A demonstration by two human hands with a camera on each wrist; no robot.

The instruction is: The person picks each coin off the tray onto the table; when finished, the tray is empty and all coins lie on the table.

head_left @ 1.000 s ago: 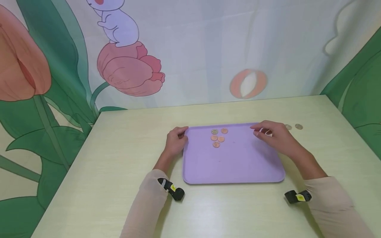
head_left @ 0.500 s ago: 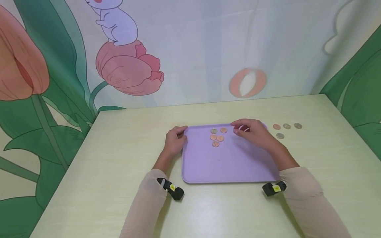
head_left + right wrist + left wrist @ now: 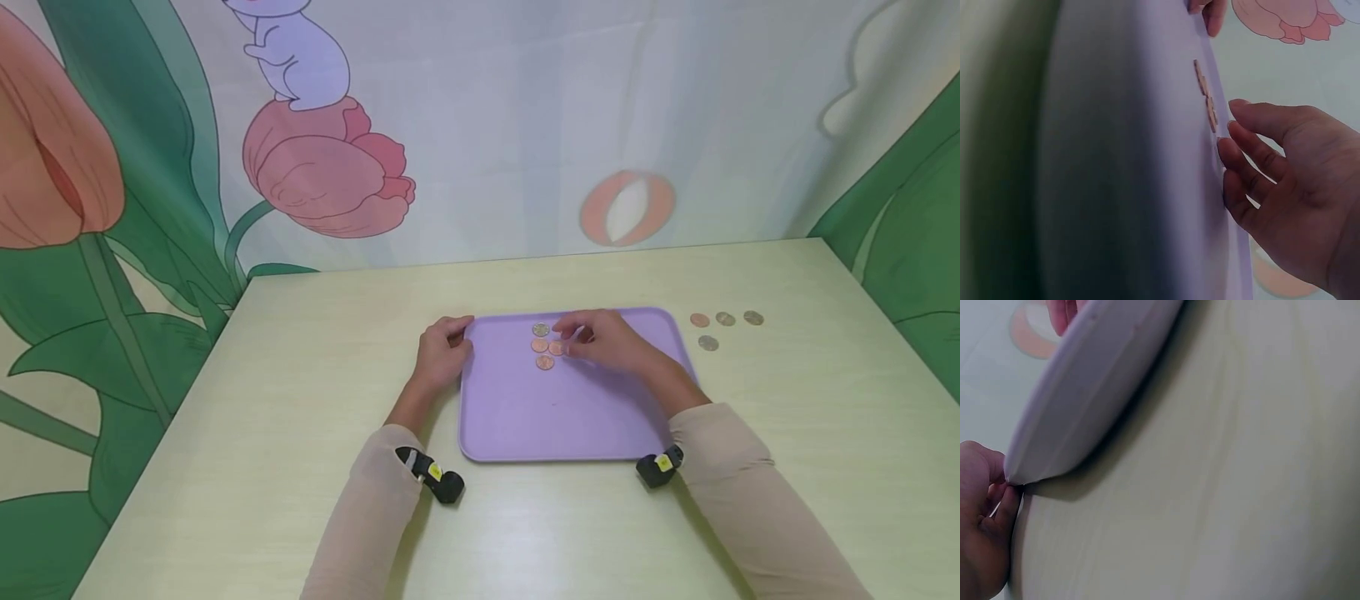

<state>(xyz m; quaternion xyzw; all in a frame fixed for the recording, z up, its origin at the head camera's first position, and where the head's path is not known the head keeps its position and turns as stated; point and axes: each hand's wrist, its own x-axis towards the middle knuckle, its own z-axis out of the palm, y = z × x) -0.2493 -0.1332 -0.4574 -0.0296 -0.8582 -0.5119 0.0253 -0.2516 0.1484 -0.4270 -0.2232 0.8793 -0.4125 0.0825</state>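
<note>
One purple tray [image 3: 570, 417] is lying on the surface [image 3: 300, 375]. Four coins are showing on the tray: one silver coin [image 3: 541, 329] and three copper coins [image 3: 544, 362]. Right of the tray, four more coins are sitting: one copper coin [image 3: 699, 320] and three silver coins [image 3: 708, 342].

Right hand [image 3: 607, 343]: moved leftward from the far right corner of the purple tray [image 3: 577, 417], across its far edge, to the coin cluster [image 3: 543, 346] near the far edge's middle; fingertips [image 3: 1230, 147] ended at the cluster, covering the copper coin that had lain at its far right. Right sleeve [image 3: 738, 492] followed, drawing in toward the tray's near right corner. Four loose coins [image 3: 722, 327] on the table [image 3: 300, 400] beyond the tray's right edge, first partly hidden by the hand, came fully into view.
</note>
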